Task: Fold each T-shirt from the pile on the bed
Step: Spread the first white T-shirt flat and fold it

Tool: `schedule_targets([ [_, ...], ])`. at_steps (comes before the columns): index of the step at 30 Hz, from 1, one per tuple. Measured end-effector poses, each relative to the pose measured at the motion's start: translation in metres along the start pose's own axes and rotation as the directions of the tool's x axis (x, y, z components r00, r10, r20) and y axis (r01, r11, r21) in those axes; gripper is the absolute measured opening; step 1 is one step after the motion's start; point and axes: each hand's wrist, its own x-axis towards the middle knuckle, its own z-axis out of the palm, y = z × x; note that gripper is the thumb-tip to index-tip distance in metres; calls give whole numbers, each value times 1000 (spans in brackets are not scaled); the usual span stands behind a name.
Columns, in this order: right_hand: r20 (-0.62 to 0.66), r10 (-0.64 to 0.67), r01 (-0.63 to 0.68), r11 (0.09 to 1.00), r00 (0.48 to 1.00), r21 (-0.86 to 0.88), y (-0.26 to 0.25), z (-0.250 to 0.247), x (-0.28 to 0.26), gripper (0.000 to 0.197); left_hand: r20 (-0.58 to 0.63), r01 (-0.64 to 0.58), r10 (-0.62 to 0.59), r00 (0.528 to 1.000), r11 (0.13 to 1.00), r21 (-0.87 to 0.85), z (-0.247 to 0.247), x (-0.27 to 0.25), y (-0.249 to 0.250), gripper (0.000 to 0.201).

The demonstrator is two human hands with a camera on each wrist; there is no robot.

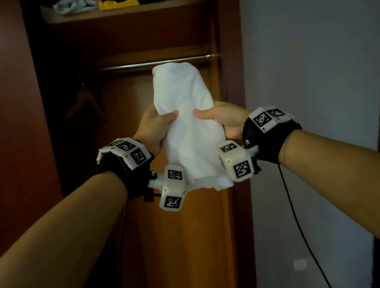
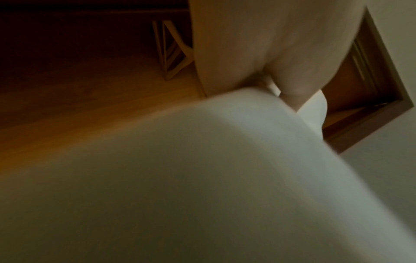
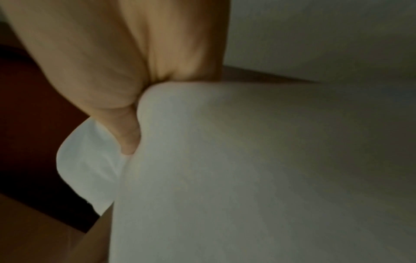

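A folded white T-shirt (image 1: pixel 188 124) is held up in the air in front of an open wooden wardrobe (image 1: pixel 180 221). My left hand (image 1: pixel 155 127) grips its left side with the thumb on top. My right hand (image 1: pixel 220 119) grips its right side the same way. In the left wrist view the white T-shirt (image 2: pixel 202 186) fills the lower frame under my left hand (image 2: pixel 270 53). In the right wrist view my right hand (image 3: pixel 126 71) pinches into the white T-shirt (image 3: pixel 247 169). The bed and the pile are out of view.
The wardrobe's top shelf (image 1: pixel 125 11) carries several folded clothes, among them a pale grey one (image 1: pixel 74 4) and a yellow one (image 1: pixel 117 3). A hanging rail (image 1: pixel 156 62) crosses below it, with a wooden hanger (image 1: pixel 83 104) at left. A white wall (image 1: pixel 310 71) stands at right.
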Motion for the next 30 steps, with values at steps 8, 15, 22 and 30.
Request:
schedule_targets([
  [8,-67,-273,274,962,960,14,-18,2,109,69,-126,-112,106,986,993,-42,-38,107,1,38],
  [15,128,-451,469,855,883,-221,-23,25,194,70,-119,-210,198,973,974,-90,-90,179,-5,36],
  [22,61,-576,566,770,815,-293,-41,53,286,60,18,-298,304,953,943,-148,-149,258,-1,37],
  [30,18,-700,651,654,714,-385,-104,93,345,61,116,-264,314,942,910,-319,-207,336,-1,61],
])
